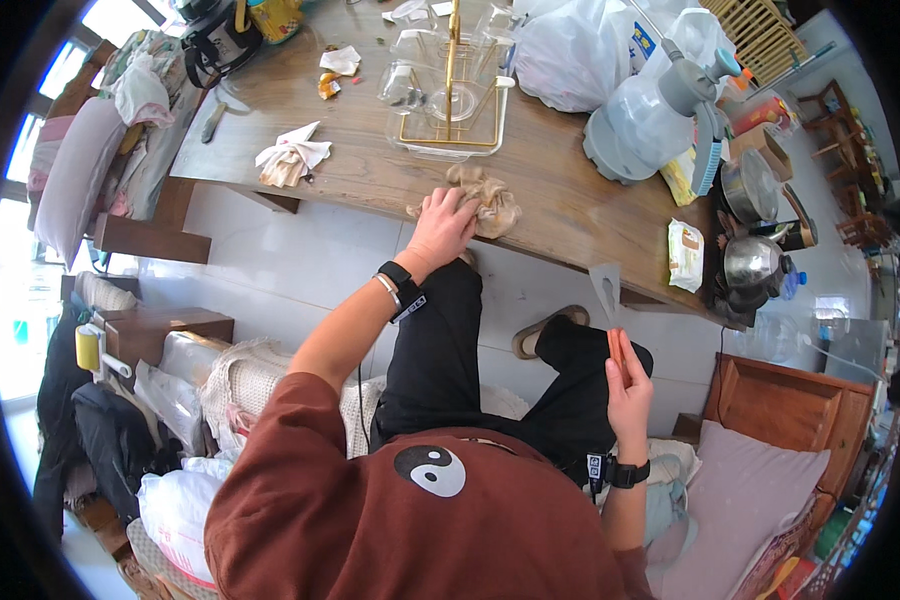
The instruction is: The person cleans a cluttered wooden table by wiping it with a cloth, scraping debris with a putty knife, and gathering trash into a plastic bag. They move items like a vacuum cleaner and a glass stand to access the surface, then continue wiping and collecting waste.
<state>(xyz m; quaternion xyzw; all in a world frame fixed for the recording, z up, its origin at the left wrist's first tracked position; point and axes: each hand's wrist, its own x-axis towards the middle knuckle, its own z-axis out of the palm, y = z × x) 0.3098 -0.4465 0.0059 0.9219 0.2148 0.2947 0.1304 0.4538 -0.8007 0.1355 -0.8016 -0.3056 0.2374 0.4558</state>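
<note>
My left hand (442, 222) reaches forward and presses on a crumpled beige cloth (487, 200) lying near the front edge of the long wooden table (560, 205). My right hand (625, 385) stays low over my right knee and is closed on a small scraper with an orange handle (616, 345) and a grey blade (606, 285) pointing up. I sit with black trousers and a brown shirt. A dark band is on each wrist.
Behind the cloth stands a clear tray with a gold wire rack (450, 95) holding glasses. A crumpled tissue (292, 155) lies left. A pump sprayer (655, 110), white bags, a wipes pack (685, 255) and metal pots (755, 225) crowd the right.
</note>
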